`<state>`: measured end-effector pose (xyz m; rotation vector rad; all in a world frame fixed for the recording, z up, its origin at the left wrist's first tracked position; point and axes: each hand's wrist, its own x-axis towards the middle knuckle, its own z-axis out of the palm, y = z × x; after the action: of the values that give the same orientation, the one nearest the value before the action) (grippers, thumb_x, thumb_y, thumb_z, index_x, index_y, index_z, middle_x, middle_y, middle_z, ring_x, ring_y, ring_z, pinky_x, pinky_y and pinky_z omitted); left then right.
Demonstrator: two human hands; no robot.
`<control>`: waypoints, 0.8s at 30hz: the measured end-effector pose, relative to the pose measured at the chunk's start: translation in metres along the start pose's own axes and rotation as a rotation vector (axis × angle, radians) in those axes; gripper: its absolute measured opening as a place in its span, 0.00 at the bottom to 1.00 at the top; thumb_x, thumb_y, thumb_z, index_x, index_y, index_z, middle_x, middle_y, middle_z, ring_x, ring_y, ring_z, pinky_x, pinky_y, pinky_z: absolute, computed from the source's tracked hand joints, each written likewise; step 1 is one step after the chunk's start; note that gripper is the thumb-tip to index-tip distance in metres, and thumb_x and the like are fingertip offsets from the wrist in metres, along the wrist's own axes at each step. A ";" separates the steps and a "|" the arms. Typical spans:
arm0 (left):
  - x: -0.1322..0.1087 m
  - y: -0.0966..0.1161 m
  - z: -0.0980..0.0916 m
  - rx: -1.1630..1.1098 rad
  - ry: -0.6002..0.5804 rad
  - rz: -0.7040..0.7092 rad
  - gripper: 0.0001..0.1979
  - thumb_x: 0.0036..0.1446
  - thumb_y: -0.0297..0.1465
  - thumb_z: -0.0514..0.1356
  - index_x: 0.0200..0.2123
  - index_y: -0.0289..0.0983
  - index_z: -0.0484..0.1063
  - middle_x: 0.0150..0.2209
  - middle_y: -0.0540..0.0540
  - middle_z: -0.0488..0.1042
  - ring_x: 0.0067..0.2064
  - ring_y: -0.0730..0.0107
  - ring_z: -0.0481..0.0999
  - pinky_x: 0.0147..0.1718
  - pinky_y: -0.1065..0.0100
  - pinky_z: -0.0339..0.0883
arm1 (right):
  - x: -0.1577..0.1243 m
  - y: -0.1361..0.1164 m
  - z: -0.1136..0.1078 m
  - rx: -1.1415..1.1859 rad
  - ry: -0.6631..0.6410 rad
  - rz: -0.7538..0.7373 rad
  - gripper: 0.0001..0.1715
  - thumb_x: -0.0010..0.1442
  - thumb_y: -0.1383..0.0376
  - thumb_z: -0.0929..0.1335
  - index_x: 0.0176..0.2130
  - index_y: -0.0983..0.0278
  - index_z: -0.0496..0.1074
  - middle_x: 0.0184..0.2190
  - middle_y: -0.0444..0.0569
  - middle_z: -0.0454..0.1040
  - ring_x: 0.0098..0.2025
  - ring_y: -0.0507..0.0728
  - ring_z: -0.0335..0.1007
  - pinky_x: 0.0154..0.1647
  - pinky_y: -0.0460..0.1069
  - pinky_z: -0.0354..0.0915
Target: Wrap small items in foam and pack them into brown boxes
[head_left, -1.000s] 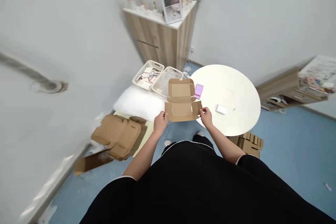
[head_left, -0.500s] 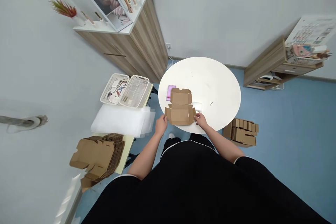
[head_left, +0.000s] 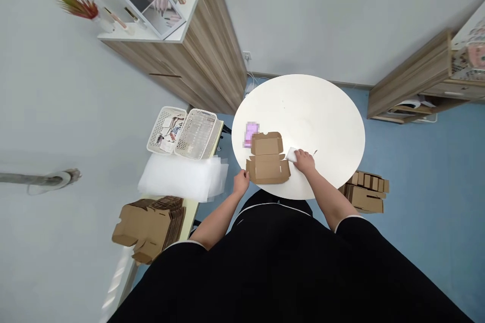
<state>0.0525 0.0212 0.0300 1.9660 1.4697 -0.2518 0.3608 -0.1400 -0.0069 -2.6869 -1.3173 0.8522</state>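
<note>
An open brown cardboard box [head_left: 267, 163] lies on the near edge of the round white table [head_left: 322, 111], its lid flap folded back. My left hand [head_left: 241, 181] pinches the box's near left corner. My right hand [head_left: 304, 161] rests on the table just right of the box, fingers closed over a small white item [head_left: 291, 154]. A small pink-purple object [head_left: 250, 133] lies on the table just behind the box on its left.
Two white baskets [head_left: 185, 131] and clear bubble wrap [head_left: 182, 176] sit on a low yellow table at the left, with a stack of flat cardboard boxes [head_left: 147, 222]. Folded boxes [head_left: 366, 192] lie on the blue floor at the right. Wooden cabinets [head_left: 197, 60] stand against the walls.
The box went from held in the air to lying on the table. My right hand left the box's right side and moved onto the small white item.
</note>
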 end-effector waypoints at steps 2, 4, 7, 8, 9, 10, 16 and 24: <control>0.008 0.008 0.008 -0.025 -0.038 0.028 0.11 0.70 0.32 0.55 0.33 0.41 0.69 0.33 0.46 0.78 0.38 0.63 0.77 0.37 0.68 0.63 | -0.002 0.017 0.002 -0.003 0.036 0.150 0.33 0.63 0.60 0.69 0.65 0.61 0.65 0.66 0.62 0.65 0.62 0.70 0.62 0.61 0.61 0.60; 0.017 0.019 0.017 -0.045 -0.071 0.064 0.10 0.70 0.32 0.55 0.33 0.41 0.69 0.35 0.46 0.79 0.38 0.63 0.77 0.37 0.68 0.63 | -0.009 0.040 0.003 0.033 0.095 0.327 0.35 0.63 0.58 0.68 0.66 0.63 0.64 0.67 0.64 0.64 0.63 0.72 0.62 0.60 0.63 0.61; 0.034 0.036 0.029 -0.072 -0.106 0.106 0.10 0.70 0.32 0.55 0.33 0.40 0.69 0.36 0.45 0.79 0.39 0.63 0.78 0.37 0.68 0.63 | -0.023 0.070 0.004 0.126 0.182 0.580 0.38 0.63 0.57 0.66 0.68 0.64 0.60 0.68 0.66 0.61 0.65 0.74 0.60 0.62 0.66 0.60; 0.039 0.041 0.032 -0.082 -0.115 0.114 0.10 0.70 0.32 0.55 0.33 0.40 0.69 0.36 0.45 0.79 0.39 0.63 0.78 0.38 0.68 0.64 | -0.028 0.075 0.003 0.154 0.205 0.647 0.39 0.63 0.56 0.66 0.69 0.65 0.59 0.70 0.67 0.59 0.67 0.75 0.58 0.63 0.67 0.59; 0.043 0.046 0.034 -0.091 -0.123 0.118 0.10 0.70 0.32 0.55 0.34 0.40 0.70 0.36 0.45 0.79 0.39 0.62 0.78 0.38 0.68 0.64 | -0.032 0.078 0.003 0.176 0.228 0.696 0.41 0.63 0.56 0.65 0.70 0.66 0.57 0.72 0.67 0.55 0.69 0.75 0.55 0.65 0.68 0.57; 0.047 0.050 0.035 -0.099 -0.133 0.121 0.10 0.70 0.32 0.55 0.34 0.40 0.70 0.36 0.45 0.79 0.39 0.62 0.77 0.38 0.67 0.64 | -0.035 0.077 0.003 0.192 0.251 0.717 0.42 0.63 0.56 0.65 0.71 0.67 0.56 0.73 0.68 0.51 0.71 0.75 0.52 0.67 0.68 0.55; 0.058 0.059 0.035 -0.114 -0.207 0.114 0.09 0.71 0.31 0.54 0.43 0.39 0.74 0.38 0.44 0.80 0.41 0.62 0.78 0.40 0.67 0.66 | -0.013 0.031 0.003 0.454 0.236 0.335 0.36 0.68 0.55 0.59 0.70 0.67 0.59 0.71 0.63 0.59 0.72 0.66 0.55 0.69 0.61 0.56; 0.057 0.044 0.038 0.046 -0.416 0.402 0.36 0.69 0.40 0.58 0.75 0.44 0.50 0.68 0.35 0.62 0.64 0.53 0.70 0.61 0.57 0.63 | 0.087 0.027 -0.008 0.741 0.152 0.616 0.36 0.62 0.58 0.68 0.65 0.71 0.64 0.57 0.64 0.76 0.56 0.66 0.73 0.61 0.57 0.64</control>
<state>0.1209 0.0365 -0.0112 2.0414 0.7956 -0.4825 0.4272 -0.0914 -0.0470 -2.4314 -0.0535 0.9003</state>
